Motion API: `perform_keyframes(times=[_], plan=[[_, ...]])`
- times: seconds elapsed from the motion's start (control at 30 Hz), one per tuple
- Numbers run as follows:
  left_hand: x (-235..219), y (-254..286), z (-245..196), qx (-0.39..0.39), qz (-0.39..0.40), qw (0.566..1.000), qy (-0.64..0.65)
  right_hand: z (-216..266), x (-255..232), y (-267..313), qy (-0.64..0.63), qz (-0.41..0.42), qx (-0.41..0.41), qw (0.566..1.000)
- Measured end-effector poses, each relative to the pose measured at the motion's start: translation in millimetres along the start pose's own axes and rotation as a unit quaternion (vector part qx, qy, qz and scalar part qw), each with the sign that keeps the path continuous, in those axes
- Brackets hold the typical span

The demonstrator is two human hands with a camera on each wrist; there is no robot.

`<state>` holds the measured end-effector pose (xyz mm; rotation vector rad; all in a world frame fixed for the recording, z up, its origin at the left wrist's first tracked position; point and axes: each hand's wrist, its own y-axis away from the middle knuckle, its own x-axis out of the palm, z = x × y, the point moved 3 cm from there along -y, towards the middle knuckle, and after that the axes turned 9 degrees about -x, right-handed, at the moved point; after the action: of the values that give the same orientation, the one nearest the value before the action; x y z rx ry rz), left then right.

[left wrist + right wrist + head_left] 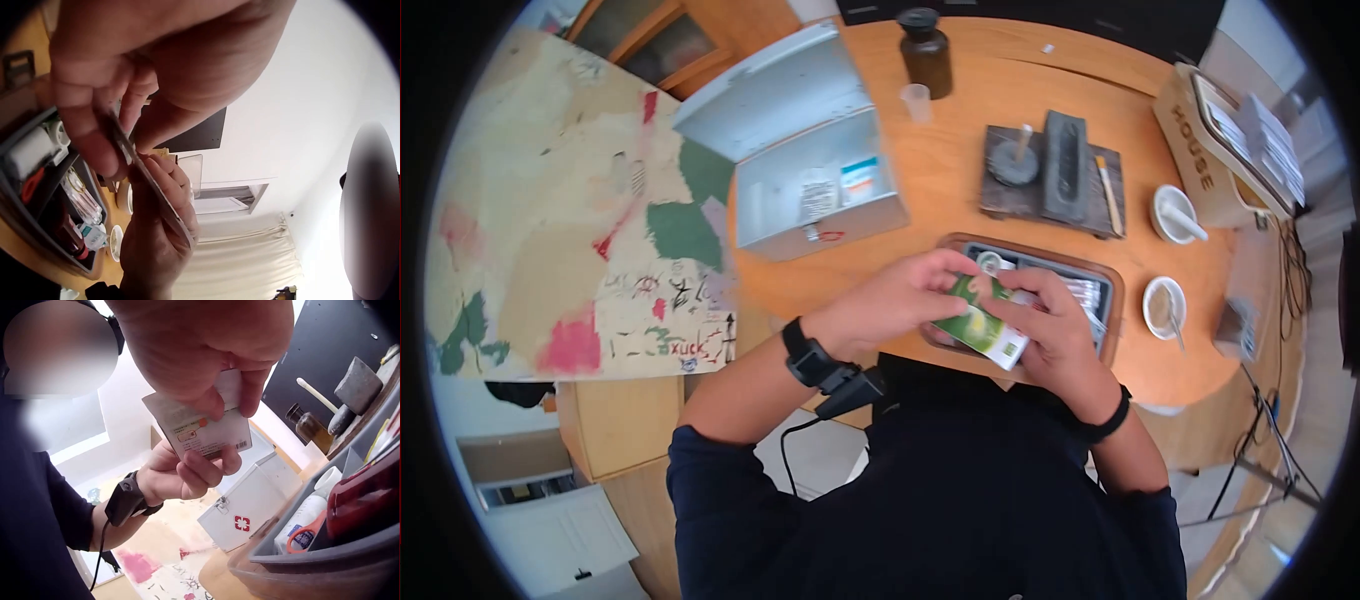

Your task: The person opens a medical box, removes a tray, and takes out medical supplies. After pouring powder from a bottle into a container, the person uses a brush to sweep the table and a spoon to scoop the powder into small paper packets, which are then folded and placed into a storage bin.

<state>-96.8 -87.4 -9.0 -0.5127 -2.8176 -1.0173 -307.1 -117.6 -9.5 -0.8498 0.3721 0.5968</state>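
Observation:
A flat green-and-white packet (972,322) is held between both hands above the tray (1116,330). My left hand (897,300) pinches its left side between thumb and fingers. On the other side my right hand (1055,335) grips it with thumb and fingers. The right wrist view shows the packet's white printed back (209,434), with the left fingers below and the right fingers above. Seen edge-on in the left wrist view, the packet (159,190) is thin. Inside the tray lie orange-handled scissors (307,536), a white roll (59,133) and a dark red item (365,500).
An open metal box (820,185) with packets inside stands left of the tray. Behind are a brown bottle (927,60), a plastic cup (917,102) and a dark board (1000,200) with stone pieces. Two white bowls (1160,300) and a HOUSE bin (1190,150) stand right.

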Motion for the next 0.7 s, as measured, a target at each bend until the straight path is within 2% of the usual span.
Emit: perform_keyframes(times=[0.07,0.1,0.13,0.17,0.2,0.23,0.3,0.33,0.4,0.43,0.47,0.53,0.57,0.63,0.7], plan=[[2,6,-7,0.0,0.011,1.0,-0.027,-2,1,2,-0.009,-0.009,-0.017,1.0],[-8,11,-9,0.056,-0.066,0.993,-0.084,-3,-1,2,-0.019,-0.024,0.0,1.0],[-25,20,-24,0.12,-0.191,0.948,-0.223,-3,-5,2,-0.027,-0.04,0.018,0.999],[-47,29,-44,0.177,-0.305,0.866,-0.353,-4,-9,5,-0.047,-0.049,0.044,0.997],[-82,32,-54,0.188,-0.37,0.779,-0.471,-5,-12,8,-0.046,-0.049,0.044,0.997],[-122,32,-61,0.195,-0.425,0.671,-0.575,-7,-17,11,-0.04,-0.059,0.059,0.996],[-186,22,-69,-0.007,-0.292,0.725,-0.624,-10,-24,16,-0.033,-0.064,0.068,0.995],[-200,18,-70,-0.005,-0.296,0.724,-0.622,-10,-27,20,-0.025,-0.063,0.075,0.995],[-219,2,-57,-0.094,-0.128,0.853,-0.498,-11,-30,27,-0.008,-0.062,0.09,0.994],[-221,-8,-55,-0.156,-0.098,0.828,-0.53,-8,-33,28,-0.003,-0.06,0.101,0.993],[-224,-11,-54,-0.155,-0.095,0.828,-0.531,-7,-34,29,-0.001,-0.061,0.103,0.993],[-226,-17,-43,-0.245,-0.104,0.81,-0.522,-5,-39,36,-0.003,-0.071,0.116,0.991],[-228,-21,-39,-0.246,-0.098,0.811,-0.522,-4,-41,38,-0.001,-0.07,0.121,0.99],[-235,-19,-35,-0.248,-0.118,0.731,-0.625,-4,-43,41,0.009,-0.064,0.119,0.991],[-235,-12,-36,-0.236,-0.121,0.72,-0.641,-5,-42,41,0.008,-0.056,0.124,0.991]])
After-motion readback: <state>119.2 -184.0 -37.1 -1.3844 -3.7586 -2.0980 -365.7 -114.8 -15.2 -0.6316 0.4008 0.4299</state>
